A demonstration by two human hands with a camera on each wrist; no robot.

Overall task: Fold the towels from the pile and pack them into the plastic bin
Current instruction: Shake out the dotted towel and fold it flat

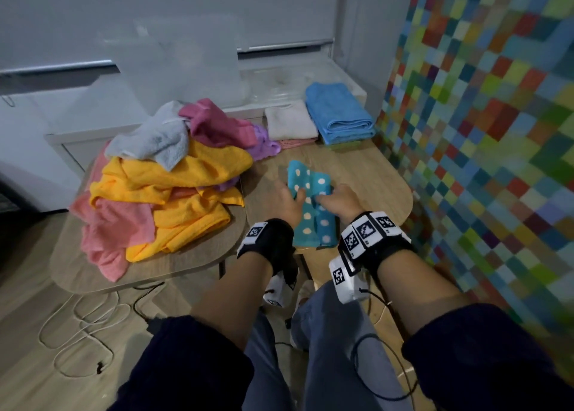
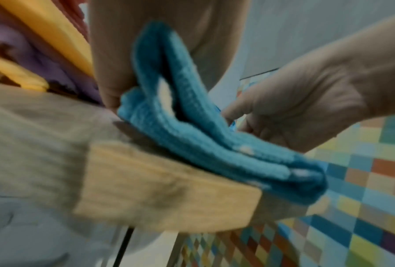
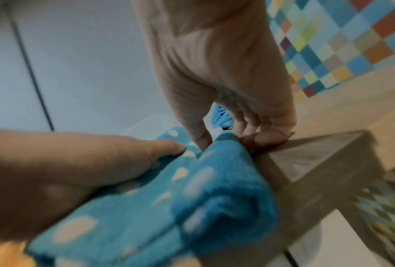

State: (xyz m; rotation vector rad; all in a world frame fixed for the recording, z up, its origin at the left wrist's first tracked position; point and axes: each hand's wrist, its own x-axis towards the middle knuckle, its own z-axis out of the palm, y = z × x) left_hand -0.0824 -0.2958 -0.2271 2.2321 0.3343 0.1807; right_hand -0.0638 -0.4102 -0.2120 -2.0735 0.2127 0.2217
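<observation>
You've got looped, fuzzy terry cloth in the teal dotted towel (image 1: 313, 221), lying on the table (image 1: 372, 177), and that's matt, pale wood grain with a lighter edge. Left of the table, the pile (image 1: 161, 177) is soft, nubbly cloth. Behind the table, the bin (image 1: 174, 69) reads as clear, smooth, faintly glossy plastic.

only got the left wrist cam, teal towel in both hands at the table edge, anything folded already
Observer: Yes, the head view shows a folded blue towel and a folded white towel side by side at the table's far end.
Operator: where's the bin
Observer: The clear plastic bin stands just behind those two.
Operator: much pile left
Observer: A heap of unfolded towels, yellow, pink, grey and purple, lies left of the teal polka-dot towel.
</observation>
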